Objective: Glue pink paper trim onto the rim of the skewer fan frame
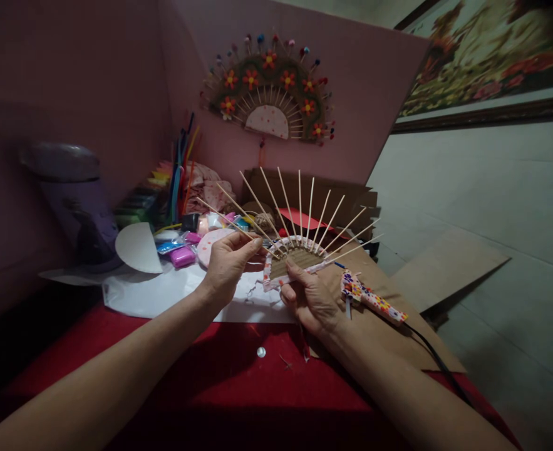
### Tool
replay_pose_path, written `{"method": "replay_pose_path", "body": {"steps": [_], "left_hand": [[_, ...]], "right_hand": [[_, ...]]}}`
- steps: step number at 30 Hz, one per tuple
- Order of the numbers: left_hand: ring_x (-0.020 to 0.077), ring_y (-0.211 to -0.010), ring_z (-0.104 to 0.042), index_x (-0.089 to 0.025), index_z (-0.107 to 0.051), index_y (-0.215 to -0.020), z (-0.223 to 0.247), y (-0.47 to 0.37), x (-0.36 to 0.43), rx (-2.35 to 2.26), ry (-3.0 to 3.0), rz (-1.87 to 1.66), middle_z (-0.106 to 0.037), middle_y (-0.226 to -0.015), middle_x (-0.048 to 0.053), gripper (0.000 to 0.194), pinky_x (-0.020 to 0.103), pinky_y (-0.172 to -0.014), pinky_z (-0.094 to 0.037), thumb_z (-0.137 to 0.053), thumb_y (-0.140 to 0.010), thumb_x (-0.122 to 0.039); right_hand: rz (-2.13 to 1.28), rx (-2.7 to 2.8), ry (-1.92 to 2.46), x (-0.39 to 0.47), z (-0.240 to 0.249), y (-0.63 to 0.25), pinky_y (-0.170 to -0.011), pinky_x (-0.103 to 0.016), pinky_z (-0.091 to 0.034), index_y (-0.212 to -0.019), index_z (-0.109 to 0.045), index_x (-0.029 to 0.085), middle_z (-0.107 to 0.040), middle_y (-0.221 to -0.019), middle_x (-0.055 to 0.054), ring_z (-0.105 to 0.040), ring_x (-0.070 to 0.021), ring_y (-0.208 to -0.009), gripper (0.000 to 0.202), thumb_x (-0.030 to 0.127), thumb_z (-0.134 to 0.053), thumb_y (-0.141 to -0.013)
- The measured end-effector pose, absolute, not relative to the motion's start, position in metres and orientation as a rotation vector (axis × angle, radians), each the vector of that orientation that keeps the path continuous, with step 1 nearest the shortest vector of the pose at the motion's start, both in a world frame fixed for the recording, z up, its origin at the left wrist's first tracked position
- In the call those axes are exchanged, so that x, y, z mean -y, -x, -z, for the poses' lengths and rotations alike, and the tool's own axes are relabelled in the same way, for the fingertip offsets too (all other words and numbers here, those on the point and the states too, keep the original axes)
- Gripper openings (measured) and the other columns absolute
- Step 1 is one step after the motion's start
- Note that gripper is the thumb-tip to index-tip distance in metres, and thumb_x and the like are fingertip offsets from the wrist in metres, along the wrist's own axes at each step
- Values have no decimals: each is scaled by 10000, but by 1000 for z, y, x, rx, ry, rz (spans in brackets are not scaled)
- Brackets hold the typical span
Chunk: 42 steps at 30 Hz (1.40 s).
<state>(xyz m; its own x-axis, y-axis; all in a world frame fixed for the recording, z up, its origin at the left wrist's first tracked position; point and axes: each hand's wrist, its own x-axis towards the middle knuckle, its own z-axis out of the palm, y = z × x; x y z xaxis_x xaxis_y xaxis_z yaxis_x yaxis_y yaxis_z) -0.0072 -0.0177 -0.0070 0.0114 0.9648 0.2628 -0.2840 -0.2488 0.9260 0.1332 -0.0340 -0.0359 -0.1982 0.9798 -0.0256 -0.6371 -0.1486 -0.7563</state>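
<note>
My right hand (311,297) grips the lower edge of a half-round piece of corrugated cardboard (295,264), thumb on its face. White cloth with reddish spots wraps the cardboard's rim. Thin wooden sticks (299,200) fan out from its curved edge, pointing up and outward. At the left end of the fan, my left hand (232,260) is closed in a pinch. The leftmost stick runs to its fingertips, where its lower part is hidden. A glue gun (372,299) in flowered covering lies right of my right hand, its cord trailing toward the front.
A finished-looking fan with flowers (269,61) hangs on the pink board behind. Clay packets (182,255), a white half disc (139,248) and a purple container (81,213) stand left. White paper (149,291) and brown cardboard (384,341) cover parts of the red cloth (201,382).
</note>
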Motion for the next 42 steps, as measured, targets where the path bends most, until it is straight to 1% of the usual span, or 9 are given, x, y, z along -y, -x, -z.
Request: {"method": "replay_pose_path", "body": {"steps": [3,9,13,18,22,27,34,42], "left_hand": [[124,-541,-607,-138,-572,-718,7,7,19,-819,-1198,-1487,-635,-649,21,200,253,-515,-508,-643,-696,-324],[119,-537,-603,-133,-572,-695,6,5,20,-835,-1183,-1495,-627,-650,21,245,241,-497,-503,-654,-683,-363],[118,-542,-604,-125,-586,-706,7,4,19,-875,-1174,-1485,-625,-653,24,264,235,-503,-497,-665,-668,-374],[132,-574,-605,-118,-595,-705,10,4,19,-891,-1196,-1464,-627,-674,40,289,268,-548,-502,-663,-663,-396],[148,-611,-606,-120,-604,-709,10,4,19,-896,-1215,-1453,-631,-687,50,302,288,-577,-496,-657,-663,-414],[137,-619,-591,-127,-615,-692,10,5,19,-921,-1223,-1467,-625,-669,36,299,278,-591,-478,-665,-650,-419],[134,-628,-586,-138,-630,-676,9,4,21,-924,-1190,-1484,-628,-649,22,285,278,-607,-472,-686,-621,-412],[139,-622,-590,-139,-628,-668,10,4,20,-927,-1189,-1491,-632,-642,25,294,285,-606,-471,-695,-604,-418]], "right_hand": [[-1665,749,643,34,36,-133,-315,-159,-259,-564,-451,177,-466,-349,82,-362,-40,-282,291,287,-703,-661],[-1666,732,647,33,37,-133,-315,-154,-243,-573,-450,177,-444,-342,96,-361,-40,-286,293,262,-725,-630],[-1664,732,645,33,36,-133,-316,-157,-252,-560,-448,177,-449,-344,92,-364,-42,-287,298,269,-723,-631],[-1667,718,645,34,36,-133,-318,-159,-263,-544,-447,175,-467,-355,84,-367,-39,-289,309,254,-739,-604],[-1672,704,651,33,36,-132,-318,-156,-265,-543,-450,175,-449,-343,88,-361,-37,-288,309,260,-741,-606],[-1668,703,648,32,37,-132,-318,-153,-270,-556,-459,172,-445,-356,96,-366,-34,-292,313,268,-755,-584],[-1644,678,612,34,35,-132,-320,-157,-282,-587,-480,171,-467,-409,106,-374,-28,-298,282,215,-758,-572],[-1650,690,632,34,35,-132,-326,-160,-265,-577,-455,175,-446,-399,109,-367,-29,-302,324,251,-770,-560]]}}
